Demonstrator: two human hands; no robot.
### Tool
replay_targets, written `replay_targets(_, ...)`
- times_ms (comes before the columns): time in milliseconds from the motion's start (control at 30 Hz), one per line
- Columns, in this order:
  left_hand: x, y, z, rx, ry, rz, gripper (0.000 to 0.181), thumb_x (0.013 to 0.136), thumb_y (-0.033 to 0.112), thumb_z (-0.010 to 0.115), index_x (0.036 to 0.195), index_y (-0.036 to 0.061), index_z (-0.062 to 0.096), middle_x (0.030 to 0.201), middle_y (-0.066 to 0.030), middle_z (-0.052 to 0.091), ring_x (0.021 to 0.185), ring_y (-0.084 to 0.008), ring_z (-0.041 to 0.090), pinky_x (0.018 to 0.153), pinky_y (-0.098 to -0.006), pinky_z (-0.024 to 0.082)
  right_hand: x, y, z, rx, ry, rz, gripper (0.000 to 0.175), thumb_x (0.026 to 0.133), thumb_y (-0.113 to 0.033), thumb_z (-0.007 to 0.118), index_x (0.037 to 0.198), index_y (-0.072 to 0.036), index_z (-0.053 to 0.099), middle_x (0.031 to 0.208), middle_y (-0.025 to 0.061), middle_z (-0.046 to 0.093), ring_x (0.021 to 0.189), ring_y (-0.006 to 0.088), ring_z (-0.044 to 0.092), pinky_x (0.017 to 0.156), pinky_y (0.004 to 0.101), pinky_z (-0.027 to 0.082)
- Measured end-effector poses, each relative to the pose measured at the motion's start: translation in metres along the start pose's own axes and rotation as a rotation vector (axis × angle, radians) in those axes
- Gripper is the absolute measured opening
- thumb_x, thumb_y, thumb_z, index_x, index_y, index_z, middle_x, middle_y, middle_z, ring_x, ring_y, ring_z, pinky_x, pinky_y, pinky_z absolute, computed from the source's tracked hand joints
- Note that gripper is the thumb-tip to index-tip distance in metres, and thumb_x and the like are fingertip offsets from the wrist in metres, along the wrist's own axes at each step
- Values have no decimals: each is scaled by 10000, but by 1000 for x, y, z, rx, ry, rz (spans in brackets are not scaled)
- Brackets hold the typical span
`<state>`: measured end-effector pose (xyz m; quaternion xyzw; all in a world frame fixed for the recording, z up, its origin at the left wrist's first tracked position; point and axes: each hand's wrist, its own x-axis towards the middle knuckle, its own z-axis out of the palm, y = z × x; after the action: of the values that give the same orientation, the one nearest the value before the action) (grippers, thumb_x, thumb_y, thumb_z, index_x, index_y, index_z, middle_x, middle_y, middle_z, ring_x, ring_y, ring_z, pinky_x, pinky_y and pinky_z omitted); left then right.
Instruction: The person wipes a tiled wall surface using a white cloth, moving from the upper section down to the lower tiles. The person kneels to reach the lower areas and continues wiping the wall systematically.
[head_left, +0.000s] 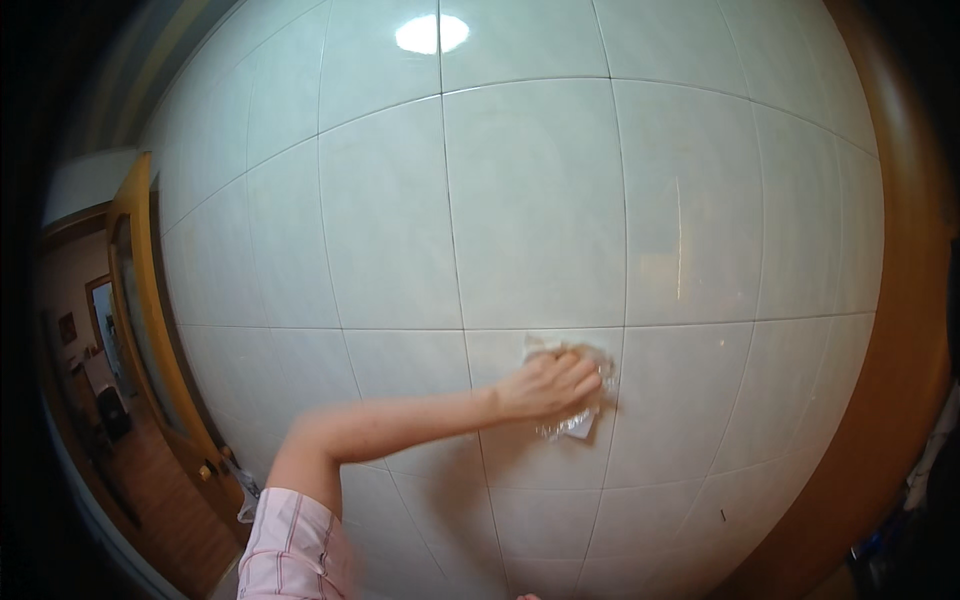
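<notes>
My left hand (551, 386) is pressed to the tiled wall (536, 202), its fingers curled over a crumpled piece of clear plastic wrap (555, 430). Part of the wrap glints below the knuckles, and a flat white corner (582, 425) sticks out beneath it. Above the fingers a thin, translucent edge shows against the tile. How much the palm covers is hidden. The left forearm reaches in from the lower left, out of a pink striped sleeve (292, 544). Only a sliver of skin, apparently my right hand (529, 597), shows at the bottom edge; what it holds cannot be seen.
A wooden door (139, 300) with a glass pane stands open at the left, a plastic bag (246, 491) beside its handle (208, 471). Beyond is a room with a wooden floor (169, 487). Brown wood trim (900, 300) borders the wall's right. A small dark nail-like object (723, 515) marks the lower right tiles.
</notes>
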<state>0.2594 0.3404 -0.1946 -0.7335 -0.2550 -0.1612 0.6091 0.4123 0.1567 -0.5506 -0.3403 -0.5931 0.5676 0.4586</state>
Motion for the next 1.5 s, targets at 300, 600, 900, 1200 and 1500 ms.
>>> replay_targets(300,55,-65,2,64,204,-369,168,805,178,630,858,64,520,782,-107,526,722,-283,554,633,-398,466,-15,17,4,-179,-116,55,249,998,-226,521,911,7,535,676,111,421,646,142,380,586,350,409)
replay_targets(600,-13,11,20,-365,-527,-95,140,823,188,607,758,64,624,939,-105,621,803,-254,631,634,-387,501,-16,3,4,-225,-48,13,225,955,-196,583,859,7,586,666,176,543,576,191,484,572,367,445)
replay_targets(900,24,22,42,-62,91,-241,165,800,179,654,832,106,510,818,-63,564,732,-226,583,600,-363,480,-12,11,6,-237,-103,130,232,941,-186,578,837,21,550,679,221,543,539,321,491,549,387,437)
replay_targets(1200,-36,72,31,-490,-684,-83,139,811,99,573,729,-6,611,825,-170,639,805,-322,650,614,-458,521,-19,11,2,-253,-47,148,217,935,-176,578,843,16,540,667,224,539,548,358,528,547,393,437)
replay_targets(1500,-16,59,54,-165,63,-285,91,809,145,636,867,124,569,807,-66,558,721,-252,577,549,-409,473,-22,17,-1,-204,-18,121,217,929,-161,583,826,22,528,654,208,520,534,321,462,542,375,432)
